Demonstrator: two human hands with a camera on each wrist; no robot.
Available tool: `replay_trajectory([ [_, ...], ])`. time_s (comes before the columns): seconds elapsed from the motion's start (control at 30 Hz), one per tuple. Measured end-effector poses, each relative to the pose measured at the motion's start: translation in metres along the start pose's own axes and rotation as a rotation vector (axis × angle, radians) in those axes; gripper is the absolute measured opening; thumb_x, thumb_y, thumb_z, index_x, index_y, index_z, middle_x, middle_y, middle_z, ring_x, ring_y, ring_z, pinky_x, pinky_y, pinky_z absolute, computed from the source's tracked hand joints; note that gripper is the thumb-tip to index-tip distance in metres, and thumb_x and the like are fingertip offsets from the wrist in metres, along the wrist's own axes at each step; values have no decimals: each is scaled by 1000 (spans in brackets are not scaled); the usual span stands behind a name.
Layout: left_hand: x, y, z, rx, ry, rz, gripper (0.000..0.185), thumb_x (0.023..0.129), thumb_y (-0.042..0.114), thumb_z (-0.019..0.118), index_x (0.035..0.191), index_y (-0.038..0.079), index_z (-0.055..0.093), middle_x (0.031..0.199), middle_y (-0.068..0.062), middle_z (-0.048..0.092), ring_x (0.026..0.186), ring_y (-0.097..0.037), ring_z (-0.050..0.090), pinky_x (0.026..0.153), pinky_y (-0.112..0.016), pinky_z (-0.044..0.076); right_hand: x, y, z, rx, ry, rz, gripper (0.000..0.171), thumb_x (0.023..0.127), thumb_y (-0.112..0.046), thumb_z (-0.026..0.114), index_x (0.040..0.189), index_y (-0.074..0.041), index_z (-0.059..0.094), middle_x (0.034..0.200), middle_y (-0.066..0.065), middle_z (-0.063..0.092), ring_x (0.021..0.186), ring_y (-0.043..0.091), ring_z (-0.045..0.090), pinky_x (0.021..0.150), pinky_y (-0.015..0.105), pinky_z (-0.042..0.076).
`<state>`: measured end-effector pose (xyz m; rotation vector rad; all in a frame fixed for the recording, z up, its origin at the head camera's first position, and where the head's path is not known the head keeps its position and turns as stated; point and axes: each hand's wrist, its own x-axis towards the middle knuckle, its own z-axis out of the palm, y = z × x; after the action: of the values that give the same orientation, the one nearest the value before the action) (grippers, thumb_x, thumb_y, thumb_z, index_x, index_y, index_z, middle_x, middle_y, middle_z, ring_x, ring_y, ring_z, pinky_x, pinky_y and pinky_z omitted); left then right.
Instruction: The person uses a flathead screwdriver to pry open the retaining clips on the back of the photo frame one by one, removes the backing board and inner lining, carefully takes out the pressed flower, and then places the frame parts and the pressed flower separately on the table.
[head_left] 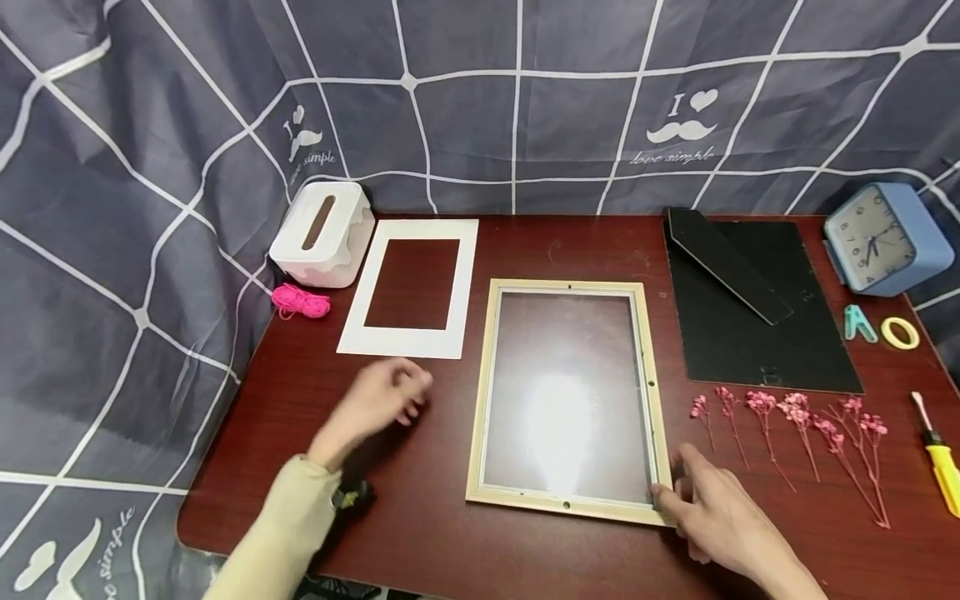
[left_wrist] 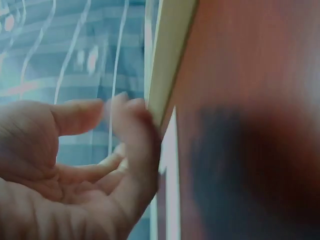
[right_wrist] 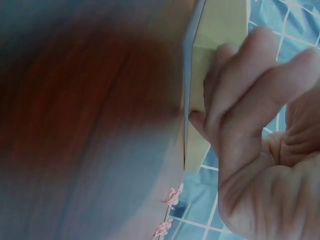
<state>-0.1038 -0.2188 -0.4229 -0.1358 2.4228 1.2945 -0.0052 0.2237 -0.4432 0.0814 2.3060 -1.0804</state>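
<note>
A pale wooden picture frame (head_left: 483, 400) with glass lies flat in the middle of the dark red table. My right hand (head_left: 712, 508) grips its near right corner, and the right wrist view shows the fingers (right_wrist: 250, 100) curled against the frame's edge (right_wrist: 220, 20). My left hand (head_left: 382, 404) hovers over the table to the left of the frame, fingers (left_wrist: 135, 140) loosely curled and holding nothing. A white mat board (head_left: 405, 342) lies just beyond that hand. A black backing board (head_left: 757, 333) with its stand lies at the right. Pink dried flower sprigs (head_left: 795, 425) lie below the board.
A white tissue box (head_left: 322, 233) and a bundle of pink string (head_left: 300, 302) sit at the back left. A blue clock (head_left: 885, 237), a teal clip (head_left: 857, 323), a yellow tape ring (head_left: 900, 333) and a yellow screwdriver (head_left: 941, 462) line the right side. A checked cloth hangs behind.
</note>
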Motion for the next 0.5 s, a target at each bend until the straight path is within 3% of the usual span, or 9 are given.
replay_trajectory([
  [0.07,-11,2,23,-72,-120,6,32,111,20,64,130,-6,64,99,-19,76,74,-17,72,66,-33,68,0,-1,0,7,-1,4,27,105,-15,68,120,-3,50,69,4,61,44,17,57,39,29,50],
  [0.13,-21,1,41,-139,-190,0,39,111,17,63,139,-10,59,108,-23,77,81,-19,76,73,-35,71,0,-3,0,9,-1,8,26,105,-14,68,120,-3,49,69,4,60,44,17,57,38,29,50],
  [0.27,-33,-2,65,-351,-214,-36,51,113,14,56,152,-16,44,122,-28,73,94,-20,77,86,-37,72,-3,-5,-3,11,-4,-2,24,105,-13,67,118,-3,49,67,4,59,42,16,56,37,29,51],
  [0.37,-38,-6,81,-602,-215,-122,51,116,17,50,153,-16,41,121,-18,74,97,-16,77,89,-34,71,-7,-6,-6,19,-13,-18,22,106,-13,67,116,-4,50,68,4,59,41,16,56,36,31,51],
  [0.5,-42,-10,101,-942,-281,-205,53,119,31,45,154,-9,42,117,-1,75,106,-10,75,95,-30,68,-9,-9,-7,24,-36,6,22,107,-16,67,118,-5,52,73,4,60,45,18,58,38,31,52],
])
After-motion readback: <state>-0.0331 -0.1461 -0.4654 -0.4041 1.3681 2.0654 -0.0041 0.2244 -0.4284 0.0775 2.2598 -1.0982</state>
